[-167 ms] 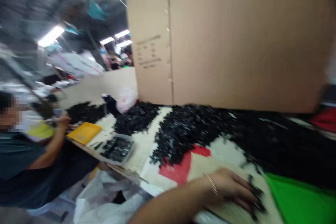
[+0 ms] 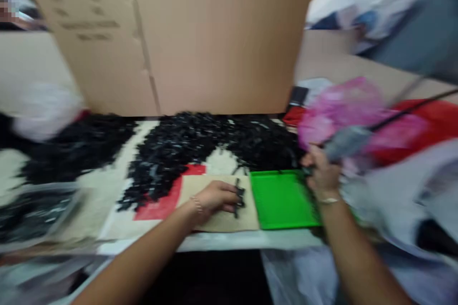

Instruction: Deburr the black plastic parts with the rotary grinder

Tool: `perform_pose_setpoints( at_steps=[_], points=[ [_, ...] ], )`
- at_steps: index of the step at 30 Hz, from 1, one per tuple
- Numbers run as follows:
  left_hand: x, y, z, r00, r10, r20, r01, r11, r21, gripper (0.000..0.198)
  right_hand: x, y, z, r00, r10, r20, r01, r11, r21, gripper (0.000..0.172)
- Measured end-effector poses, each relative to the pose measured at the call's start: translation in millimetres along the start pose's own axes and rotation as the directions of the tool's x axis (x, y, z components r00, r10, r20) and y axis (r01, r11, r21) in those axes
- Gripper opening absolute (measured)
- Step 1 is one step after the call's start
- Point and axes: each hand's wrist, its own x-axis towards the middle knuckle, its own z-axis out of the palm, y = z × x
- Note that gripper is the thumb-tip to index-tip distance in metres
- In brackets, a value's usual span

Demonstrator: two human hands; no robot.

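A few small black plastic pieces [image 2: 239, 198] lie under the fingertips of the left hand [image 2: 214, 198], which rests palm-down on a flat brown cardboard sheet [image 2: 218, 221] near the front edge of the surface [image 2: 214, 240]; the fingers are curled loosely onto the pieces, pinning rather than lifting them, though blur hides the exact grip. Just right of the cardboard, touching its edge, sits a bright green flat plastic tray [image 2: 281, 200], which shows nothing on it. The right hand [image 2: 322, 176] is at the tray's far right corner, closed around something grey and blurred; what it is cannot be told.

Behind the cardboard and tray a large heap of black plastic pieces [image 2: 200, 145] spreads across the middle of the surface, partly over a red patch [image 2: 161, 205]. A tall brown cardboard box [image 2: 186, 33] stands along the back edge, and a pink plastic bag [image 2: 343, 109] lies toward the right edge.

Judging from this, the work looks barely begun: only a handful is separated, the heap remains.
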Motion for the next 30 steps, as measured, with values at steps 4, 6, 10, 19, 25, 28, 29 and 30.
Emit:
perform_pose_setpoints(
  at_steps=[4,6,10,19,25,28,29,30],
  points=[
    [-2,9,-0.9,0.996,-0.076,0.043,0.075,0.997,0.021,0.027,10,-12,-39,0.975,-0.124,-0.185,0.099,0.985,-0.142,0.03],
    [-6,12,3.3,0.996,-0.087,0.037,0.086,0.996,0.018,0.026,13,-10,-37,0.975,-0.122,-0.186,0.101,0.988,-0.117,0.034],
    [-10,13,7.9,0.994,-0.105,-0.011,0.105,0.994,-0.002,0.026,10,-7,-31,0.985,-0.113,-0.133,0.098,0.988,-0.119,0.032],
    [-5,10,2.6,0.994,-0.111,0.009,0.11,0.994,0.005,0.029,11,3,-37,0.991,-0.101,-0.092,0.081,0.977,-0.197,0.034],
    [-6,12,2.9,0.993,-0.121,0.004,0.121,0.993,0.012,0.027,13,4,-37,0.988,-0.105,-0.112,0.076,0.969,-0.236,0.035],
    [-6,11,3.0,0.993,-0.115,0.003,0.115,0.993,0.007,0.025,13,4,-39,0.99,-0.107,-0.097,0.081,0.967,-0.241,0.034],
    [-6,11,3.0,0.994,-0.113,0.004,0.113,0.994,0.005,0.025,13,5,-39,0.99,-0.107,-0.092,0.083,0.967,-0.242,0.034],
    [-6,10,3.1,0.994,-0.113,0.005,0.113,0.994,0.002,0.024,13,5,-40,0.99,-0.109,-0.088,0.085,0.966,-0.242,0.033]
  ],
)
